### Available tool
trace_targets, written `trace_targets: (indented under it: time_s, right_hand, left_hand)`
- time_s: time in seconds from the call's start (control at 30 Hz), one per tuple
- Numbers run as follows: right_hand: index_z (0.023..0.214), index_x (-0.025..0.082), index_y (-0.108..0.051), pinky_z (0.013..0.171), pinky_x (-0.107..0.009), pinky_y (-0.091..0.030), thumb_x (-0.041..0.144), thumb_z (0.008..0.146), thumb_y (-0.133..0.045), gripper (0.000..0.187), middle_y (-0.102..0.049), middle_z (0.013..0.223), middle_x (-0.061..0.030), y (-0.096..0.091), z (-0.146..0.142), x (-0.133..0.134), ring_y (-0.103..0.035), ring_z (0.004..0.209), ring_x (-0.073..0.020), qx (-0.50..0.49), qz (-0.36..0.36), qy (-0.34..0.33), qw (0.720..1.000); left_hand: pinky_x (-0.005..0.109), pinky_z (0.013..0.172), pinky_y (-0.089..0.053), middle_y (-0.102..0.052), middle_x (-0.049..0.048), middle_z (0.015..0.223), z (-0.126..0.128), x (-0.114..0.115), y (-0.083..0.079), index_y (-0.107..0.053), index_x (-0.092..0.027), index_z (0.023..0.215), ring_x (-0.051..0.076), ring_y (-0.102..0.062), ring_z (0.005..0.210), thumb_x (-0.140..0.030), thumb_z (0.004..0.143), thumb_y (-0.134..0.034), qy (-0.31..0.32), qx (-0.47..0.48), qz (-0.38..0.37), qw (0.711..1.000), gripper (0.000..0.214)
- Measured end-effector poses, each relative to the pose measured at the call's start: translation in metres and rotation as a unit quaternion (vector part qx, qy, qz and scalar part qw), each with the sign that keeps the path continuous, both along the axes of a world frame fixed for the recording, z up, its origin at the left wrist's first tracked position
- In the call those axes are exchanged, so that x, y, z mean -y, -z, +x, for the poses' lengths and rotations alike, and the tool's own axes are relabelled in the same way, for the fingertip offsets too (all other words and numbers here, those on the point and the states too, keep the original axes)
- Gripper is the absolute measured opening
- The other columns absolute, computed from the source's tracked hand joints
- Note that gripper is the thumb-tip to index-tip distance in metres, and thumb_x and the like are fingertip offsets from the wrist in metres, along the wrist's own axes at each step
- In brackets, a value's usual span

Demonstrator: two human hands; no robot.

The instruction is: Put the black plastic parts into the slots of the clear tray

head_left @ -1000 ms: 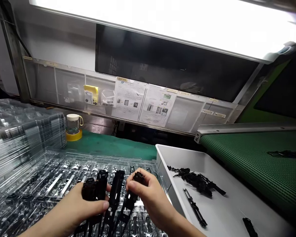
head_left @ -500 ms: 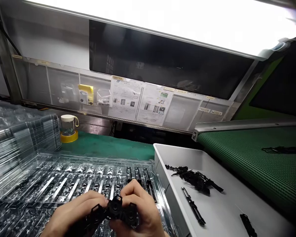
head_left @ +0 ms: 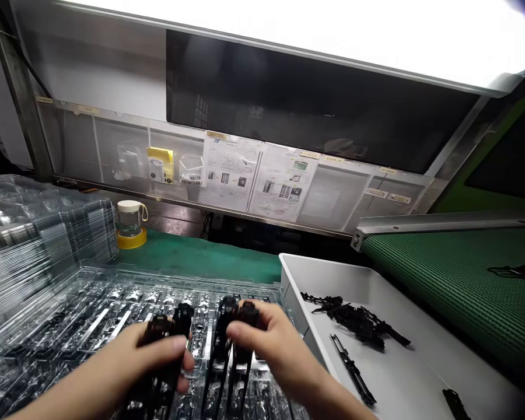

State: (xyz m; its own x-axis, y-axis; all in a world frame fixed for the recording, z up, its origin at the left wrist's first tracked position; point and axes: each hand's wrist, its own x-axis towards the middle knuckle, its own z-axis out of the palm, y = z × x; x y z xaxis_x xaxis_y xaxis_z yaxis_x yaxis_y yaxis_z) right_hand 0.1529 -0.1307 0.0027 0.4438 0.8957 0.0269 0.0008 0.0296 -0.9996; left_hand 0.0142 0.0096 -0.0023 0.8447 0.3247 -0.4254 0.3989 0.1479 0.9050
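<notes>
Hands (head_left: 210, 356) gripping black plastic parts (head_left: 227, 344), over clear tray (head_left: 91, 315)

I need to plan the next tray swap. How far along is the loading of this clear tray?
Little looks done: the clear tray shows mostly bare slots, with only a few black strips seated near its right end. In hand: the left hand and right hand each grip long black parts above it. Left: a tangle of black pieces waits in the white bin, plus one on the green conveyor.

Black parts (head_left: 227, 361) run below the bottom edge.
</notes>
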Motion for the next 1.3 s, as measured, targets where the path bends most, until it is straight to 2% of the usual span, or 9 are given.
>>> trace_targets:
  time_s: [0.07,0.13,0.23,0.3,0.53,0.73,0.97,1.13,1.3]
  right_hand:
    - [0.069,0.015,-0.051,0.057,-0.022,-0.033,0.03,0.069,-0.057,0.016,-0.044,0.065,0.0018,-0.003,0.014,-0.003,-0.041,0.061,-0.0088,0.056,0.041,0.066,0.995]
    - [0.073,0.017,-0.052,0.065,-0.023,-0.036,0.026,0.07,-0.057,0.011,-0.046,0.076,0.0,-0.001,0.025,-0.009,-0.045,0.071,-0.0108,0.155,0.092,0.116,0.977]
    - [0.079,0.02,-0.056,0.076,-0.027,-0.037,0.019,0.069,-0.059,0.01,-0.045,0.092,-0.0036,0.009,0.033,-0.021,-0.046,0.087,-0.0143,0.313,0.143,0.092,0.935]
    - [0.082,0.02,-0.059,0.08,-0.028,-0.037,0.016,0.069,-0.057,0.014,-0.045,0.095,-0.0054,0.019,0.034,-0.029,-0.044,0.093,-0.0156,0.393,0.147,0.04,0.907]
    - [0.088,0.019,-0.06,0.087,-0.027,-0.033,0.022,0.067,-0.059,0.021,-0.047,0.103,-0.0053,0.059,0.038,-0.041,-0.04,0.099,-0.0154,0.509,0.042,-0.145,0.847]
    - [0.105,0.019,-0.051,0.092,-0.029,-0.03,0.045,0.064,-0.058,0.049,-0.037,0.118,-0.0064,0.057,0.034,-0.031,-0.03,0.112,-0.0181,0.513,-0.037,-0.184,0.838]
    - [0.117,0.018,-0.041,0.098,-0.033,-0.022,0.048,0.075,-0.044,0.052,-0.033,0.128,-0.0068,0.053,0.029,-0.021,-0.024,0.119,-0.0195,0.538,-0.075,-0.188,0.818]
    - [0.118,0.019,-0.04,0.099,-0.034,-0.02,0.044,0.079,-0.039,0.046,-0.031,0.13,-0.0049,0.052,0.025,-0.018,-0.021,0.121,-0.0197,0.566,-0.093,-0.172,0.801]
    - [0.122,0.016,-0.033,0.098,-0.04,-0.021,0.052,0.078,-0.034,0.057,-0.03,0.131,-0.0072,0.054,0.021,-0.021,-0.021,0.121,-0.0221,0.561,-0.117,-0.159,0.804]
  left_hand:
    - [0.031,0.073,-0.041,-0.062,0.0023,0.084,0.002,-0.013,-0.006,-0.057,-0.023,0.08,0.024,-0.053,0.086,-0.047,0.067,-0.051,-0.05,-0.025,-0.035,0.998,0.028]
    - [0.032,0.076,-0.041,-0.06,0.0019,0.091,0.006,-0.026,-0.01,-0.057,-0.026,0.085,0.025,-0.051,0.091,-0.046,0.068,-0.051,-0.044,0.015,0.144,0.989,0.027]
    - [0.037,0.088,-0.032,-0.054,0.0017,0.106,0.017,-0.04,-0.008,-0.061,-0.031,0.083,0.027,-0.04,0.104,-0.035,0.072,-0.048,0.045,0.138,0.45,0.881,0.017]
    - [0.041,0.097,-0.014,-0.042,-0.0029,0.122,0.025,-0.047,0.001,-0.063,-0.035,0.08,0.026,-0.02,0.118,-0.021,0.073,-0.043,0.088,0.195,0.515,0.83,0.025]
    - [0.04,0.097,-0.023,-0.041,-0.0079,0.123,0.02,-0.067,0.047,-0.059,-0.037,0.088,0.02,-0.025,0.118,0.002,0.056,-0.034,0.232,0.119,0.486,0.834,0.057]
    - [0.047,0.098,-0.012,-0.013,-0.0106,0.135,0.015,-0.068,0.042,-0.045,-0.044,0.106,0.025,-0.004,0.122,-0.052,0.069,-0.045,0.288,-0.016,0.491,0.822,0.037]
    - [0.05,0.098,-0.011,-0.021,-0.0095,0.132,0.014,-0.065,0.047,-0.048,-0.043,0.102,0.023,-0.009,0.122,-0.053,0.073,-0.037,0.238,-0.002,0.552,0.799,0.033]
    - [0.048,0.098,-0.013,-0.025,-0.0101,0.131,0.01,-0.073,0.054,-0.028,-0.04,0.119,0.02,-0.014,0.121,-0.024,0.071,-0.041,0.265,-0.019,0.556,0.788,0.053]
    - [0.055,0.093,-0.022,-0.019,-0.0098,0.133,0.013,-0.07,0.067,-0.03,-0.042,0.118,0.031,-0.011,0.12,-0.053,0.073,-0.037,0.199,-0.009,0.599,0.775,0.046]
